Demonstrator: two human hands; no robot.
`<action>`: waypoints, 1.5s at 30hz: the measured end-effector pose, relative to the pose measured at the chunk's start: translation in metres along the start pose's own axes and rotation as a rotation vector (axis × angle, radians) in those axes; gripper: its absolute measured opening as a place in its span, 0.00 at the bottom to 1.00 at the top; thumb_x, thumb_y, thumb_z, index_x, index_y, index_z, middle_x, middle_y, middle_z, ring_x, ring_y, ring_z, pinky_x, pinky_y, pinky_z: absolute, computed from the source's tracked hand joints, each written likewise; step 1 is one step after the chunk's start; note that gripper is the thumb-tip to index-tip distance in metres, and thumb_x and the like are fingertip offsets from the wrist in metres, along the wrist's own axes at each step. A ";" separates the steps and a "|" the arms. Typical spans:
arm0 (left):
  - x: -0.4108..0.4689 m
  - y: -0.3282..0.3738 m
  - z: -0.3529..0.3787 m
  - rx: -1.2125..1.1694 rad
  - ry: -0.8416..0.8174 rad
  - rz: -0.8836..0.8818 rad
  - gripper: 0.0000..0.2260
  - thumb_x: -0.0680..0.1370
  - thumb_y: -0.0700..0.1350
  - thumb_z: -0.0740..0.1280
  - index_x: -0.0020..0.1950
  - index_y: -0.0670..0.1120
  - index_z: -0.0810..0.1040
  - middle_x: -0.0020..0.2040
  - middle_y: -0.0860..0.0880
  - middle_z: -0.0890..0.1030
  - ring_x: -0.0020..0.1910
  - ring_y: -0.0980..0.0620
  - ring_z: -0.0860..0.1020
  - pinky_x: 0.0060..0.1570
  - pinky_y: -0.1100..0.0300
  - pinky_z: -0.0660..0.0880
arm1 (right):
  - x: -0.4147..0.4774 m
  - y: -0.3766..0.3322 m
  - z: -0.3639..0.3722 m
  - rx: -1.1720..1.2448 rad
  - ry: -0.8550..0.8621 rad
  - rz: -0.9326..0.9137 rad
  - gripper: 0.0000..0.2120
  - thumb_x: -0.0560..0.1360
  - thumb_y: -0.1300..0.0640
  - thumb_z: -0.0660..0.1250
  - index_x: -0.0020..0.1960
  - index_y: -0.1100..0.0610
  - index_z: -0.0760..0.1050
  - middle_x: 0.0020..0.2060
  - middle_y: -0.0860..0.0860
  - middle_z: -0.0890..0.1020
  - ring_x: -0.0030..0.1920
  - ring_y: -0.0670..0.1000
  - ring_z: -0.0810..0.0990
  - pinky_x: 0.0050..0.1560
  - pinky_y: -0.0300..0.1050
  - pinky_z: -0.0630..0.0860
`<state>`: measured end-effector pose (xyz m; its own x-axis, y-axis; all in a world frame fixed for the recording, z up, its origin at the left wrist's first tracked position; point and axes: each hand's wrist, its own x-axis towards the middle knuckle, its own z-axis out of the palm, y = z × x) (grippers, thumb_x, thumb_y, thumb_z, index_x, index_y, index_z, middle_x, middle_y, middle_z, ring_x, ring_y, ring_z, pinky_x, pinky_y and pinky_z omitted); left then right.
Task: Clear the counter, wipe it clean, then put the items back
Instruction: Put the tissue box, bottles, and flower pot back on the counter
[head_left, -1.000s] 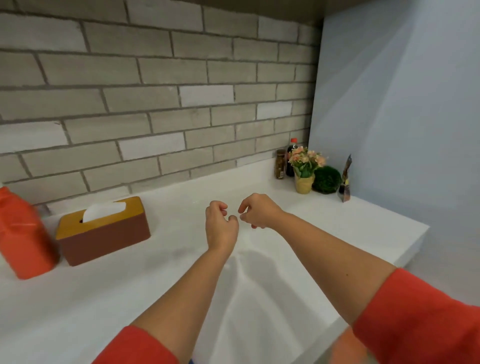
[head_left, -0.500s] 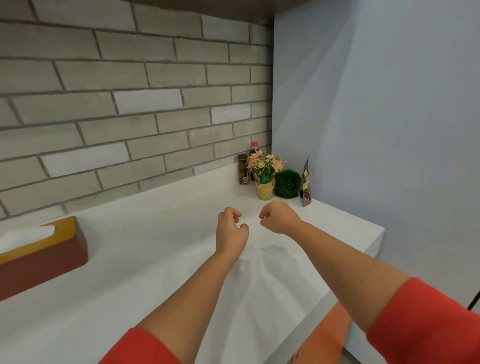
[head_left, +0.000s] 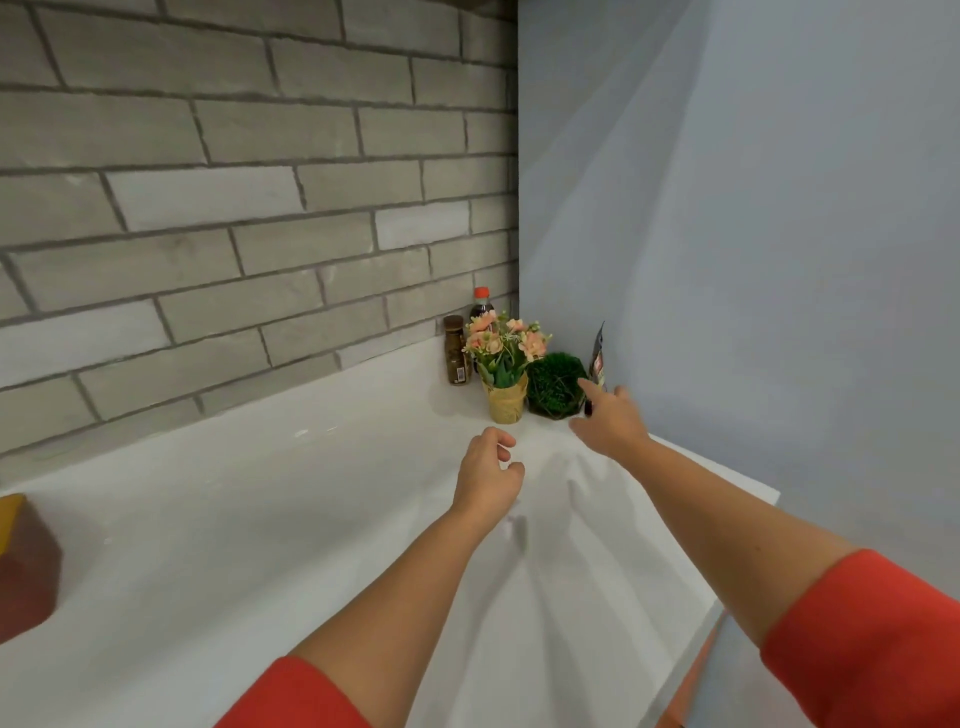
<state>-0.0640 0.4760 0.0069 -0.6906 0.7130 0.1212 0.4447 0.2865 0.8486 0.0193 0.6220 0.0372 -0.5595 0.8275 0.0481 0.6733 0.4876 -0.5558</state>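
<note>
Right hand (head_left: 608, 421) is stretched fwd, fingers mostly straight, index pointing at the green grass plant (head_left: 553, 382) in its dark faceted pot. It holds nothing, and I can't tell if the fingertip touches the plant or just overlaps it in view. Left hand (head_left: 488, 475) hovers nearer, above the white counter (head_left: 260, 519), fingers loosely curled, also w/ nothing in it.

Just beside the green plant are a pink flower pot (head_left: 504, 364) to its left and a foil pouch (head_left: 599, 358) leaning on the blue-grey wall to its right. Behind the flowers, by the brick backsplash, stand a brown spice jar (head_left: 456, 351) and a dark bottle w/ red cap (head_left: 482, 306). At the far left edge is the corner of a brown box (head_left: 23, 561) w/ yellow top, well apart from the rest.

Progress, as I judge it: barely begun. All five corner items stand on the counter and no cloth is in view, so clearing, wiping and putting back are all left. Prob. first pick = green plant or pouch.
</note>
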 end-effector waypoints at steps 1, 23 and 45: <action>0.007 0.001 0.004 0.010 -0.009 -0.008 0.12 0.77 0.40 0.62 0.60 0.47 0.69 0.56 0.47 0.71 0.47 0.52 0.71 0.41 0.65 0.69 | 0.009 0.002 -0.001 0.018 0.005 0.002 0.31 0.77 0.55 0.63 0.76 0.47 0.53 0.72 0.61 0.57 0.69 0.62 0.65 0.67 0.51 0.67; 0.088 0.031 0.111 0.008 -0.003 -0.099 0.19 0.78 0.42 0.63 0.68 0.47 0.64 0.63 0.45 0.68 0.60 0.47 0.72 0.58 0.56 0.71 | 0.119 0.031 -0.018 0.220 0.198 -0.075 0.27 0.77 0.60 0.61 0.73 0.62 0.56 0.52 0.60 0.80 0.48 0.59 0.78 0.40 0.45 0.71; 0.062 0.062 0.054 0.100 0.568 0.232 0.08 0.78 0.47 0.63 0.51 0.44 0.70 0.44 0.49 0.75 0.39 0.51 0.73 0.36 0.58 0.68 | 0.044 -0.093 -0.061 0.047 0.339 -0.628 0.33 0.74 0.59 0.59 0.76 0.54 0.52 0.38 0.53 0.78 0.39 0.57 0.77 0.37 0.47 0.73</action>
<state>-0.0483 0.5721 0.0396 -0.7528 0.3197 0.5754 0.6520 0.2427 0.7183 -0.0381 0.6301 0.1413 -0.6486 0.4392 0.6216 0.2478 0.8941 -0.3732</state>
